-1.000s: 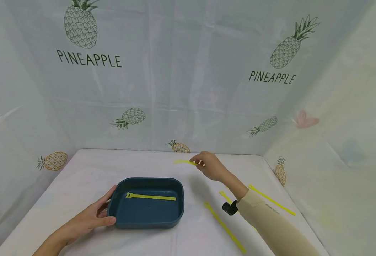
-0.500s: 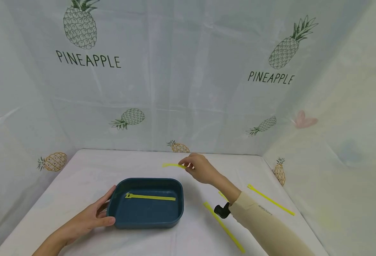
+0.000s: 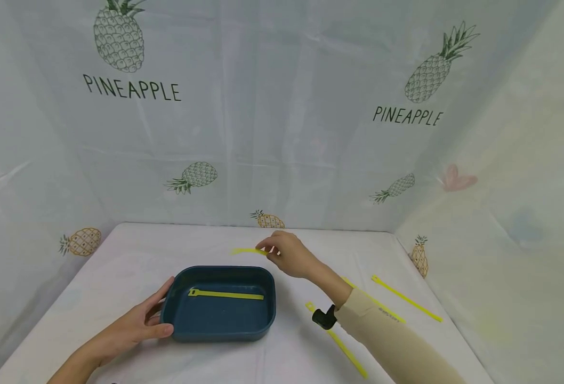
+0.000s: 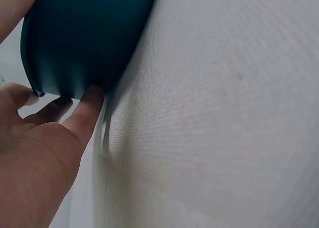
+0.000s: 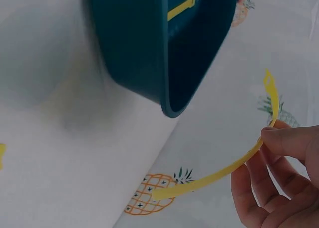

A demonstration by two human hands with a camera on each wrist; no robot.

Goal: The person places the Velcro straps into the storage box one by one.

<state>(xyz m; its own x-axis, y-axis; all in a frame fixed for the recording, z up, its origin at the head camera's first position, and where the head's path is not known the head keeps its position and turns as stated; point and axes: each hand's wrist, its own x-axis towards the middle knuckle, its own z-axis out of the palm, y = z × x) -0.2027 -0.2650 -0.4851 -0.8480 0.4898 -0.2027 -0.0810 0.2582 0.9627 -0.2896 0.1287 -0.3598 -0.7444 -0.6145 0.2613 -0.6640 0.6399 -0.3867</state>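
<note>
A dark blue rectangular basin (image 3: 224,337) stands on the table, and one yellow cable strap with a slotted head (image 3: 229,295) lies flat inside it. My left hand (image 3: 135,324) holds the basin's left end, thumb at the front corner and fingers along the side. In the left wrist view, fingertips (image 4: 89,101) touch the basin wall. Beyond the basin's back right corner, my right hand (image 3: 289,254) pinches a second yellow cable strap (image 3: 243,250) above the table. The right wrist view shows this strap (image 5: 209,179) bowed, gripped between thumb and fingers nearer its slotted head.
More yellow cable straps lie on the right of the white-covered table (image 3: 167,242): one at the far right (image 3: 407,298), one in front (image 3: 346,354), and another (image 3: 392,313) partly hidden by the right sleeve (image 3: 387,330). A pineapple-print curtain (image 3: 282,133) hangs behind.
My right hand has moved left with the pinched cable strap, towards the basin's back side. The left hand and basin stay where they were.
</note>
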